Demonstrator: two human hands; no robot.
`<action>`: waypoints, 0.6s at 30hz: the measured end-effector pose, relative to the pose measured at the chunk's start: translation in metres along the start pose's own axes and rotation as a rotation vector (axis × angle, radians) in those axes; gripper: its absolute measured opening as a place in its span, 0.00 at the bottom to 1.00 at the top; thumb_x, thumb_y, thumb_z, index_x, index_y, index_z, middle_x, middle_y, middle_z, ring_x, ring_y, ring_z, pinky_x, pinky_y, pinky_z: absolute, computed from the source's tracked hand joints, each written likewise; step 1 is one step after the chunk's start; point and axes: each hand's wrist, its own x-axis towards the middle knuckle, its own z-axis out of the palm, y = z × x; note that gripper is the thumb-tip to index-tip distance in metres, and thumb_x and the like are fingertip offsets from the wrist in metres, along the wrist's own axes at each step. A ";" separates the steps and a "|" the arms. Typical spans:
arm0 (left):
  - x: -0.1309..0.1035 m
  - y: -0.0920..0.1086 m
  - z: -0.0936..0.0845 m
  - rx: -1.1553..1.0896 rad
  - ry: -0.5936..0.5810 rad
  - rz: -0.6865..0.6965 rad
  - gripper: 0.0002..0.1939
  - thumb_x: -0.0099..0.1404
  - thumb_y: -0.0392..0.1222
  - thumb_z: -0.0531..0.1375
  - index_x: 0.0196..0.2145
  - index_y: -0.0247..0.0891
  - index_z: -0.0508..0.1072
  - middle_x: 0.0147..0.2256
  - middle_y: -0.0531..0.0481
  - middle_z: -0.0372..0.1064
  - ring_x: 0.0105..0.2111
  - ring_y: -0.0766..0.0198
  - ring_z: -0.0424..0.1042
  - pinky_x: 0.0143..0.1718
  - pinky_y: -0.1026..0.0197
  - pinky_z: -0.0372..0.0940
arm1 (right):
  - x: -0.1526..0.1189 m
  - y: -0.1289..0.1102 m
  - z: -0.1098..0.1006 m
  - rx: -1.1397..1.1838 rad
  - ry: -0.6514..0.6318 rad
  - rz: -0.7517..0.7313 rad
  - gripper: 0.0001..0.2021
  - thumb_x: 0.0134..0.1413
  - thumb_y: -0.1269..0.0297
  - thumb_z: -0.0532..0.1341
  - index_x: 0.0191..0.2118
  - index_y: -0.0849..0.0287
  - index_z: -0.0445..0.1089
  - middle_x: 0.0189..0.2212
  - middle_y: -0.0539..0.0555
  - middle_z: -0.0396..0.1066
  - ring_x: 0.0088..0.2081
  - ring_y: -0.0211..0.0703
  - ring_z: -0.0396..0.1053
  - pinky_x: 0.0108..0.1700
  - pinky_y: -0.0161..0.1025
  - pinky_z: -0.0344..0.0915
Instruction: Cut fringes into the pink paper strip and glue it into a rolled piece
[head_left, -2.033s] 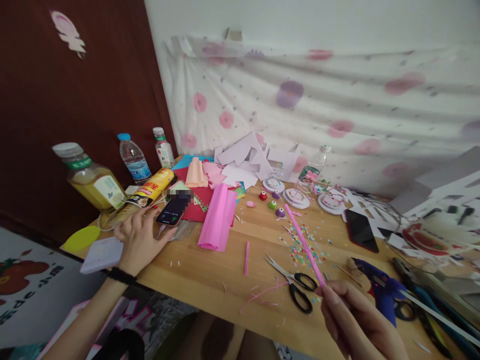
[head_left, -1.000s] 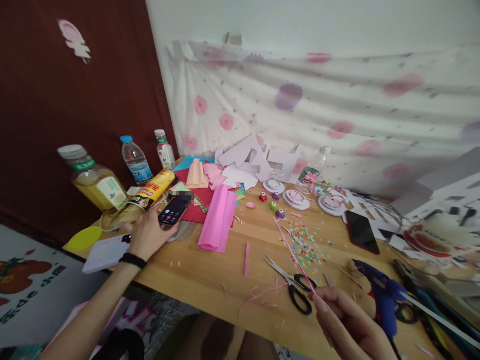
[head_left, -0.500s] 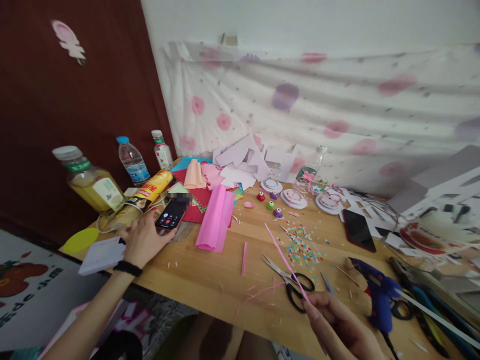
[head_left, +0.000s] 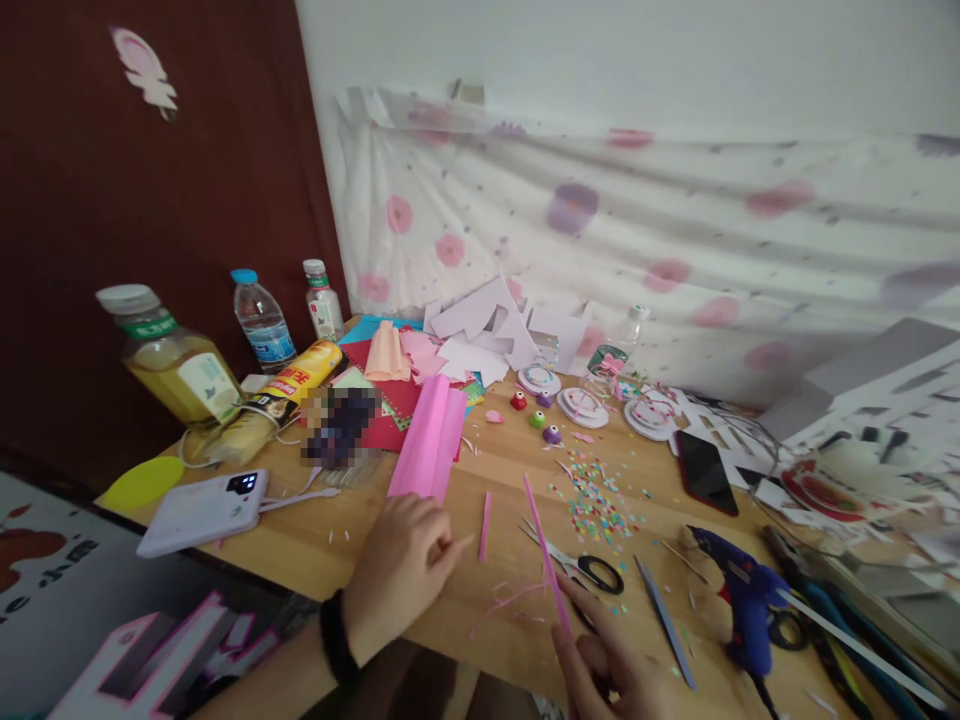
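My right hand pinches a thin pink paper strip, which points up and away over the black-handled scissors. My left hand, with a black band on the wrist, hovers over the table's front part, just below the pink crepe paper. Its fingers are partly curled with the thumb apart, and nothing shows in it. Between the hands, a short pink strip lies on the wood. Thin pink scraps lie near the scissors.
A blue glue gun and tweezers lie at the right. Colourful confetti and small eyed figures are mid-table. Bottles, a yellow tube and a white phone stand or lie left.
My left hand has left the dark phone and moved right, toward the table's middle. My right hand has shifted left and down with the pink strip.
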 end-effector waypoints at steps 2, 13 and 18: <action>0.006 0.003 0.009 -0.038 -0.097 -0.043 0.14 0.68 0.44 0.56 0.24 0.42 0.69 0.29 0.46 0.73 0.33 0.54 0.72 0.38 0.52 0.64 | 0.000 -0.002 -0.002 -0.009 -0.004 0.008 0.33 0.63 0.40 0.53 0.56 0.66 0.72 0.13 0.41 0.47 0.15 0.35 0.49 0.22 0.34 0.46; 0.051 -0.007 0.017 -0.180 -0.307 -0.244 0.11 0.65 0.42 0.56 0.28 0.39 0.75 0.31 0.45 0.80 0.33 0.56 0.77 0.35 0.59 0.64 | -0.013 0.014 -0.015 0.124 -0.198 0.107 0.34 0.67 0.45 0.51 0.66 0.68 0.60 0.15 0.40 0.49 0.16 0.36 0.51 0.20 0.32 0.45; 0.065 -0.003 0.033 -0.189 -0.398 -0.323 0.16 0.65 0.45 0.54 0.23 0.38 0.74 0.26 0.45 0.78 0.23 0.59 0.74 0.28 0.60 0.62 | -0.017 0.004 -0.011 0.063 -0.151 0.117 0.33 0.67 0.46 0.51 0.65 0.68 0.62 0.15 0.39 0.47 0.17 0.35 0.47 0.22 0.32 0.42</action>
